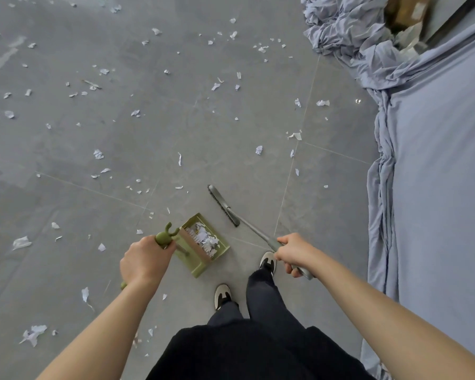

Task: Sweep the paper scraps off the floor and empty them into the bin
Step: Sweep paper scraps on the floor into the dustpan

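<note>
My left hand grips the top of the green handle of a green dustpan, which stands on the grey floor just ahead of my feet and holds a small heap of white paper scraps. My right hand is closed around the grey handle of a broom, whose dark brush head rests on the floor just beyond and right of the dustpan. Several loose scraps such as one torn piece lie scattered over the floor ahead and to the left. No bin is in view.
Crumpled blue-grey fabric covers the floor along the right side and bunches up at the top right, beside a cardboard box. My shoes stand just behind the dustpan. More scraps lie near my left arm.
</note>
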Available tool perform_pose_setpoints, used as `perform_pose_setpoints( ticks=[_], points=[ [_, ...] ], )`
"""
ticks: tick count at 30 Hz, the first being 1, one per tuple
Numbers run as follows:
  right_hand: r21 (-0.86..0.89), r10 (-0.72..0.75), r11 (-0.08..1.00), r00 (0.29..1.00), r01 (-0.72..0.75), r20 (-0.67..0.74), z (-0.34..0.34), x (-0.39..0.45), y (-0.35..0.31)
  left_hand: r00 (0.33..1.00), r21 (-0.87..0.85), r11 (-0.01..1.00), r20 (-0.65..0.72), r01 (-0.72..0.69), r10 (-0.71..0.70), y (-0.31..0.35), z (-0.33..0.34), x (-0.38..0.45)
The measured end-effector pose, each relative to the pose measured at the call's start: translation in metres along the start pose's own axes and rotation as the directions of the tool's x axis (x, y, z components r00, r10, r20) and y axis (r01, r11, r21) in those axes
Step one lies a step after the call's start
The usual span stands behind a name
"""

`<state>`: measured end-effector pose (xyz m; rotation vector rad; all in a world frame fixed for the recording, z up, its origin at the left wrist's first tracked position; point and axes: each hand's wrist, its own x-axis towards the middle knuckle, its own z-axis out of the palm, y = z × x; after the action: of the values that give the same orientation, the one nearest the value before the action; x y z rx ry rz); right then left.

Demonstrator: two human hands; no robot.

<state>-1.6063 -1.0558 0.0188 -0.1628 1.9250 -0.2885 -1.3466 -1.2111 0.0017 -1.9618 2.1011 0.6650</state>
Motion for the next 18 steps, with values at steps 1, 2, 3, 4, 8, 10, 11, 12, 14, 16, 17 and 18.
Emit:
perform_pose_setpoints(
  ticks=[1, 2, 3, 4, 8, 10, 11, 12, 14, 16, 17, 18],
  points=[
    [0.046, 0.013, 0.999, 1.0, -0.012, -0.02, -0.011, 0.006, 0.001, 1.0, -0.001, 1.0, -0.001, -0.008, 0.008, 0.01, -0.001, 0.003],
    [0.076, 0.028, 0.997, 0.999, -0.025, -0.037, -0.019, 0.011, 0.002, 1.0, -0.006, 1.0, -0.002, -0.009, 0.009, 0.015, -0.001, 0.005],
    [0.105, 0.041, 0.994, 0.997, -0.034, -0.059, -0.03, 0.017, 0.003, 1.0, -0.008, 1.0, -0.004, -0.012, 0.012, 0.024, -0.001, 0.008],
    [0.139, 0.051, 0.989, 0.996, -0.04, -0.077, -0.041, 0.023, 0.005, 1.0, -0.008, 1.0, -0.005, -0.011, 0.011, 0.033, -0.001, 0.012],
    [0.212, 0.099, 0.975, 0.984, -0.066, -0.148, -0.095, 0.054, 0.014, 0.999, 0.01, 1.0, -0.016, -0.028, 0.028, 0.082, -0.002, 0.027],
    [0.235, 0.122, 0.969, 0.977, -0.079, -0.174, -0.123, 0.07, 0.018, 0.999, 0.013, 0.999, -0.029, -0.04, 0.04, 0.107, -0.003, 0.034],
    [0.248, 0.135, 0.965, 0.975, -0.089, -0.176, -0.141, 0.079, 0.02, 0.998, 0.016, 0.999, -0.034, -0.048, 0.049, 0.124, -0.003, 0.038],
    [0.272, 0.145, 0.958, 0.974, -0.094, -0.174, -0.155, 0.087, 0.022, 0.998, 0.019, 0.998, -0.041, -0.052, 0.053, 0.137, -0.003, 0.041],
    [0.331, 0.177, 0.937, 0.967, -0.11, -0.181, -0.184, 0.099, 0.023, 0.997, 0.029, 0.998, -0.053, -0.059, 0.06, 0.164, -0.004, 0.047],
    [0.4, 0.216, 0.906, 0.962, -0.134, -0.167, -0.217, 0.112, 0.024, 0.996, 0.032, 0.997, -0.066, -0.065, 0.067, 0.196, -0.002, 0.053],
    [0.427, 0.228, 0.893, 0.962, -0.145, -0.15, -0.231, 0.115, 0.024, 0.995, 0.033, 0.997, -0.07, -0.07, 0.072, 0.209, -0.001, 0.056],
    [0.452, 0.24, 0.879, 0.96, -0.153, -0.142, -0.244, 0.119, 0.024, 0.994, 0.036, 0.997, -0.075, -0.071, 0.074, 0.222, -0.001, 0.059]
  ],
)
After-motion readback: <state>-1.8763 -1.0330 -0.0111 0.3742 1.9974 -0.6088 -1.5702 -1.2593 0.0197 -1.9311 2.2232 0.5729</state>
